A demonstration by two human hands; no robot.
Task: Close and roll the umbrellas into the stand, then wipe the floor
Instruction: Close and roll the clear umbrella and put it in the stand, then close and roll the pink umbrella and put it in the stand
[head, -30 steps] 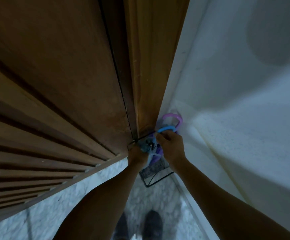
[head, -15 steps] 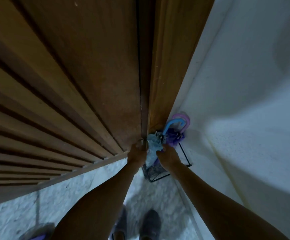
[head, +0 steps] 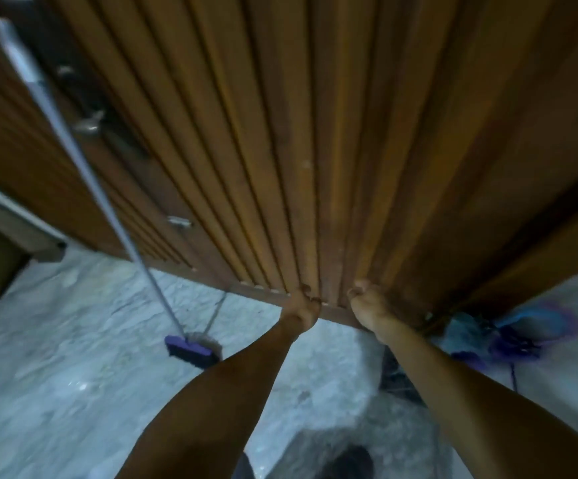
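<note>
At the bottom edge, a dark shoe (head: 348, 461) stands on the pale marbled floor (head: 56, 375). Two bare forearms reach forward from there, side by side. The left hand (head: 300, 307) and the right hand (head: 367, 305) are both loosely curled in front of the lower edge of a slatted wooden door (head: 298, 133); neither holds anything that shows, and the blur leaves it unclear whether either grip is spread or pressed together, or whether the fingertips touch the wood.

To the right of the right forearm, a dark wire stand (head: 398, 378) sits on the floor in the corner, partly hidden behind the arm. Folded umbrellas (head: 508, 337) rise from around it, one teal-blue, one purple, with a curved blue handle (head: 536, 318) and a purple one beside it. Whether they sit fully inside the stand cannot be told.

To the left of the left forearm, a purple-headed mop (head: 191, 350) rests on the floor, its long pale pole (head: 73, 146) leaning up toward the upper left against the wooden panelling. Further left, a low doorstep (head: 21, 233) borders the floor.
</note>
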